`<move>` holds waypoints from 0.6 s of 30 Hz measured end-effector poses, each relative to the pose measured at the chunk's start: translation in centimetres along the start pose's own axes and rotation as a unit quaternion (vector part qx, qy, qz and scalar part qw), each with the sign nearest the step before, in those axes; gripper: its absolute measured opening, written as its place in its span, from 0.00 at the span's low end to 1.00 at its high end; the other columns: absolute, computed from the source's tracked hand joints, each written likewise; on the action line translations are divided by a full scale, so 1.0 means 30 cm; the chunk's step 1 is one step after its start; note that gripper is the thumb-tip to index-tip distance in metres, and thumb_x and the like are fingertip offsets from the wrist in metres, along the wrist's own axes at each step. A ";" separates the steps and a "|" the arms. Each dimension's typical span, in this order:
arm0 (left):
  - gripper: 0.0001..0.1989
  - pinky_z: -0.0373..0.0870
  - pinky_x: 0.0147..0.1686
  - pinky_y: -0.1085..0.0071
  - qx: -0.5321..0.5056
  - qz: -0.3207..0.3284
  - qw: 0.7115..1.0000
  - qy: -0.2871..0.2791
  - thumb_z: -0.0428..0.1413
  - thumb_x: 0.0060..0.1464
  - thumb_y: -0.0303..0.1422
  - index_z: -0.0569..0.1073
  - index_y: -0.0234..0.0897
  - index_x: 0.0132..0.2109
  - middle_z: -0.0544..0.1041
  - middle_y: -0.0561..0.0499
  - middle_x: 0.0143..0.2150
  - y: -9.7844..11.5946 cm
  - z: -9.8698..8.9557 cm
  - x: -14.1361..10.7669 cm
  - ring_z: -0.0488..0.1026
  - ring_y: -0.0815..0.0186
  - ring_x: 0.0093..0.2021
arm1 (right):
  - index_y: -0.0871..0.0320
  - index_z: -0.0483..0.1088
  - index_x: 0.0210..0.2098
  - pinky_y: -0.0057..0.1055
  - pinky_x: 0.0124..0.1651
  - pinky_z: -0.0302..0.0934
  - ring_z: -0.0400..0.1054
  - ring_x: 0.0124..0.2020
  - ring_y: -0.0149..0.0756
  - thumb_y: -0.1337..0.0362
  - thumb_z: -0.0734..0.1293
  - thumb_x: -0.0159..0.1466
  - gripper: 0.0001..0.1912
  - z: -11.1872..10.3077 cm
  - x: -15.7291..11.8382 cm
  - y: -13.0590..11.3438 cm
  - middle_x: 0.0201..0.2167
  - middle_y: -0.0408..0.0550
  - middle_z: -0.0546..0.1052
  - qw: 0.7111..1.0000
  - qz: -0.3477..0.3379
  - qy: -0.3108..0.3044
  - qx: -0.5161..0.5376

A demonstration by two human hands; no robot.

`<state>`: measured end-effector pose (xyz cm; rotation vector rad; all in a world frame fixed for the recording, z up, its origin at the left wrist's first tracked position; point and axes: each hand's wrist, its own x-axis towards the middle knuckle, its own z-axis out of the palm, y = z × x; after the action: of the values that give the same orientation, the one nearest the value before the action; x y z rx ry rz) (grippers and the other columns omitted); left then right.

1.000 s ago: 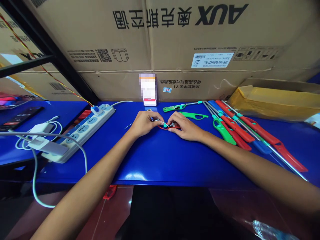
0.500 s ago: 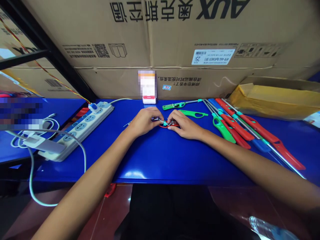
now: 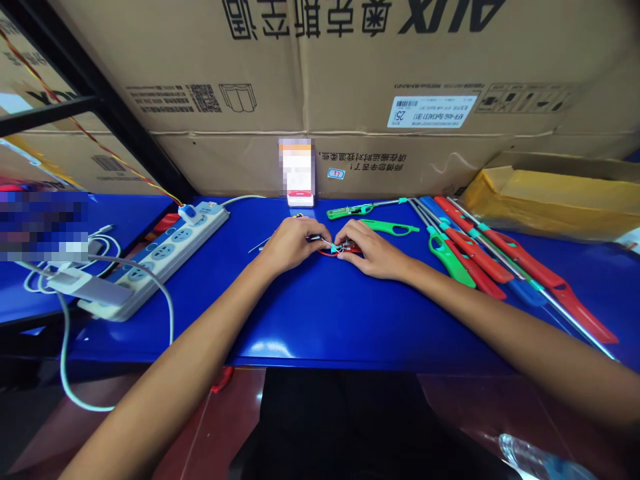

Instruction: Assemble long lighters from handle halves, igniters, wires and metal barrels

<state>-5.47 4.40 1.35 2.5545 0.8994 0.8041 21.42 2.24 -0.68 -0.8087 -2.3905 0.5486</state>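
Note:
My left hand (image 3: 295, 245) and my right hand (image 3: 367, 252) meet over an opened red lighter (image 3: 327, 253) low on the table. The left fingers pinch a dark part of it, and a thin metal piece sticks out to the left behind that hand. The right fingers close on the lighter's other end. Thin white wires (image 3: 341, 249) and a small teal piece show between the fingertips; the rest is covered by the hands. Just behind lie an opened green lighter (image 3: 345, 211) with its metal tube and a loose green shell half (image 3: 393, 227).
Several long lighters, such as a red lighter (image 3: 535, 260), lie at the right by a yellow-taped carton (image 3: 540, 200). A lit phone (image 3: 299, 177) leans against a large cardboard box (image 3: 350, 113). A power strip (image 3: 160, 260) with white cables crosses the blue table's (image 3: 320, 320) left side.
The whole view has shifted very slightly. Both hands stay at the red lighter, with the left fingertips a little nearer the right ones.

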 end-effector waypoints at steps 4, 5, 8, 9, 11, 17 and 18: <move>0.06 0.76 0.53 0.61 0.013 0.002 1.000 -0.004 0.64 0.70 0.32 0.88 0.43 0.44 0.90 0.49 0.43 0.012 -0.002 0.003 0.84 0.60 0.44 | 0.49 0.68 0.51 0.53 0.59 0.68 0.71 0.55 0.52 0.60 0.68 0.77 0.05 0.001 -0.001 -0.001 0.52 0.53 0.77 1.000 0.006 -0.002 -0.003; 0.07 0.77 0.54 0.61 0.018 0.004 1.000 -0.006 0.64 0.70 0.32 0.88 0.43 0.45 0.90 0.49 0.44 0.015 -0.003 0.004 0.84 0.60 0.44 | 0.49 0.68 0.51 0.52 0.59 0.68 0.71 0.55 0.52 0.60 0.68 0.77 0.06 0.001 -0.002 -0.002 0.52 0.53 0.77 1.000 0.008 -0.004 -0.005; 0.07 0.77 0.53 0.61 0.028 0.007 1.000 -0.010 0.64 0.70 0.32 0.88 0.43 0.45 0.90 0.49 0.44 0.018 -0.004 0.003 0.84 0.59 0.44 | 0.49 0.67 0.51 0.52 0.58 0.68 0.70 0.55 0.52 0.61 0.68 0.77 0.06 0.002 -0.003 -0.007 0.52 0.53 0.76 1.000 0.014 -0.009 -0.012; 0.07 0.77 0.53 0.61 0.030 0.007 0.999 -0.009 0.64 0.70 0.32 0.88 0.43 0.44 0.90 0.49 0.43 0.018 -0.003 0.002 0.84 0.59 0.44 | 0.49 0.66 0.51 0.52 0.58 0.68 0.70 0.56 0.52 0.62 0.68 0.76 0.07 0.002 -0.003 -0.008 0.53 0.53 0.76 1.000 0.014 -0.010 -0.016; 0.06 0.77 0.52 0.61 0.032 0.005 0.999 -0.003 0.65 0.69 0.32 0.88 0.44 0.44 0.89 0.50 0.42 0.017 0.002 0.000 0.84 0.59 0.44 | 0.49 0.66 0.51 0.53 0.59 0.67 0.70 0.56 0.53 0.62 0.67 0.77 0.06 0.003 -0.002 -0.010 0.53 0.53 0.76 1.000 0.010 -0.014 -0.025; 0.05 0.77 0.50 0.62 0.007 -0.016 1.000 0.009 0.67 0.67 0.30 0.89 0.43 0.43 0.90 0.50 0.43 0.015 0.016 0.001 0.86 0.59 0.44 | 0.50 0.65 0.53 0.56 0.61 0.66 0.69 0.56 0.54 0.61 0.65 0.79 0.05 0.000 -0.001 -0.017 0.54 0.55 0.76 0.999 -0.001 -0.025 -0.034; 0.04 0.77 0.50 0.63 0.001 -0.021 1.000 0.010 0.67 0.66 0.30 0.89 0.43 0.43 0.90 0.51 0.43 0.014 0.016 0.002 0.86 0.60 0.43 | 0.50 0.66 0.53 0.56 0.61 0.66 0.69 0.56 0.54 0.61 0.65 0.79 0.05 -0.001 0.000 -0.018 0.54 0.55 0.76 0.999 0.000 -0.026 -0.033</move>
<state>-4.95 4.07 1.17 2.5249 0.9561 0.8188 21.21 1.83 -0.38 -0.8324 -2.4678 0.4975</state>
